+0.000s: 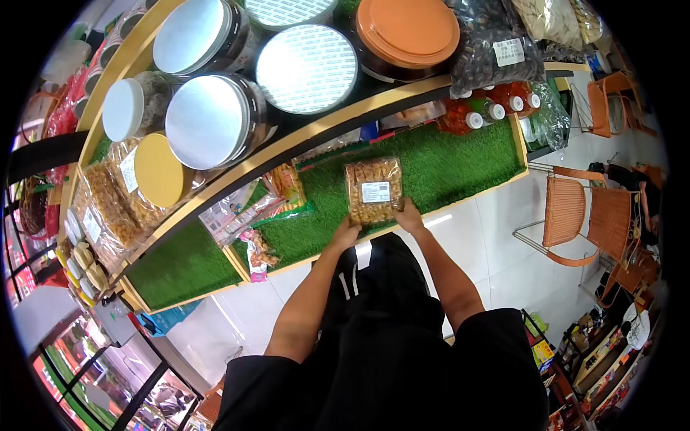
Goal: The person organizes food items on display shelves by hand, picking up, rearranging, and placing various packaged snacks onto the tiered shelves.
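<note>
A clear plastic bag of golden-brown snack pieces lies on green artificial turf on the lower shelf, its white printed label facing up. My left hand grips the near left corner of this bag. At the near right corner, my right hand has its fingers closed on the bag's edge. The fingertips of both hands are partly hidden. To the left of the bag lie a colourful snack packet and a small pink-and-white packet.
Large lidded tubs and a bag of dark pieces stand on the raised shelf beyond. Red drink bottles lie at the shelf's right end. A wooden rim borders the turf. Orange woven chairs stand on the right.
</note>
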Available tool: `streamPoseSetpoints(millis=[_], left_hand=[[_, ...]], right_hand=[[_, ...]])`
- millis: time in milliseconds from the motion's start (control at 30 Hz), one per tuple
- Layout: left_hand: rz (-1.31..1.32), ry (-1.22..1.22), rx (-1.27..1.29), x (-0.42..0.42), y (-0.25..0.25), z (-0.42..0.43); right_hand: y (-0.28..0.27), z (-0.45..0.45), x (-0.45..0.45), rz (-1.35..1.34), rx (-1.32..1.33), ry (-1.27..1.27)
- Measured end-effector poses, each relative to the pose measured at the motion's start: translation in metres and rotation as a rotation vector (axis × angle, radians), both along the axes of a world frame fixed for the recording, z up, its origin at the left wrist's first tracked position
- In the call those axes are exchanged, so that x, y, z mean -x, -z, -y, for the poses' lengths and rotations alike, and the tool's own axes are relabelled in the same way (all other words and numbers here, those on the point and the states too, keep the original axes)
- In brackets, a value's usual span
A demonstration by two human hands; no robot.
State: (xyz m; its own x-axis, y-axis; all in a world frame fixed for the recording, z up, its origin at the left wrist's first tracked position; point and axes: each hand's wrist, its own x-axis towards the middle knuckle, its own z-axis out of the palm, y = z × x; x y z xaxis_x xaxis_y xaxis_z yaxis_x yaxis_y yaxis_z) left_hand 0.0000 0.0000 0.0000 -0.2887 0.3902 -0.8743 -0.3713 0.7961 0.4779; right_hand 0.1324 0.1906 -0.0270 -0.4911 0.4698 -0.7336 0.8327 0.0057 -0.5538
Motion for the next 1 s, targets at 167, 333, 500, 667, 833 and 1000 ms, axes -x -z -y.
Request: streamPoseSetpoints(millis=[167, 333, 500, 667, 833, 1000], left_hand=[[-0.116, 0.021, -0.037, -0.003, 0.009, 0.001], [-0.112, -0.336, -0.013, 0.034, -0.023, 0.018], [-0.64, -0.047, 0.061, 0.081, -0.113, 0.047], [-0.8, 0.124, 0.319, 0.08, -0.208, 0.106], [-0.947, -0.079, 0.389, 0.05, -0.321, 0.162], [-1.228, -0.225, 0.43, 0.026, -0.422, 0.184]], right_hand=[[-0.015, 0.003, 0.004, 0.055, -0.129, -0.029], [-0.049, 0.021, 0.017, -0.072, -0.06, -0.163], [-0.113, 0.052, 0.041, -0.13, 0.056, -0.323], [-0.196, 0.092, 0.065, -0.248, 0.106, -0.556], [-0.267, 0.118, 0.093, -0.428, 0.183, -0.787], [-0.349, 0.133, 0.131, -0.773, 0.1, -0.937]])
